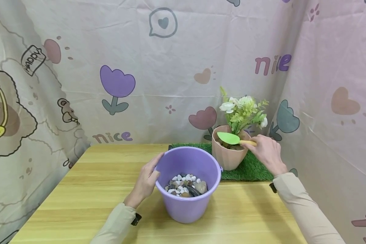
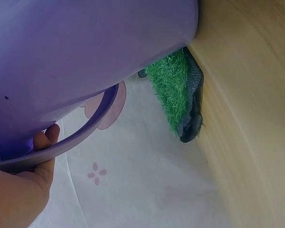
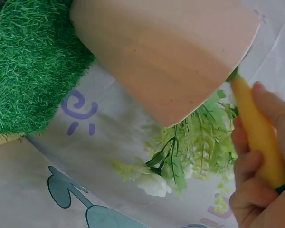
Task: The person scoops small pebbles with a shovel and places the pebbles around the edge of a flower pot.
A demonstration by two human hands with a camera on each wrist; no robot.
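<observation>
My left hand (image 1: pixel 144 179) grips the left rim of a purple bucket (image 1: pixel 187 208) standing on the table. In the left wrist view, fingers curl around the rim and the bucket's handle (image 2: pixel 92 124). White, grey and brown pebbles (image 1: pixel 183 186) cover the bucket's bottom. With my right hand (image 1: pixel 266 152) I hold a small garden trowel (image 1: pixel 228 138) by its yellow handle (image 3: pixel 259 135). Its green blade lies over the mouth of a pink flowerpot (image 1: pixel 227 158). White flowers (image 1: pixel 244 102) with green leaves rise from the pot, and some stones show inside it.
The flowerpot stands on a green artificial grass mat (image 1: pixel 259 169) at the back right of the wooden table (image 1: pixel 109 189). A printed cloth curtain (image 1: pixel 170 67) hangs behind the table and along both sides.
</observation>
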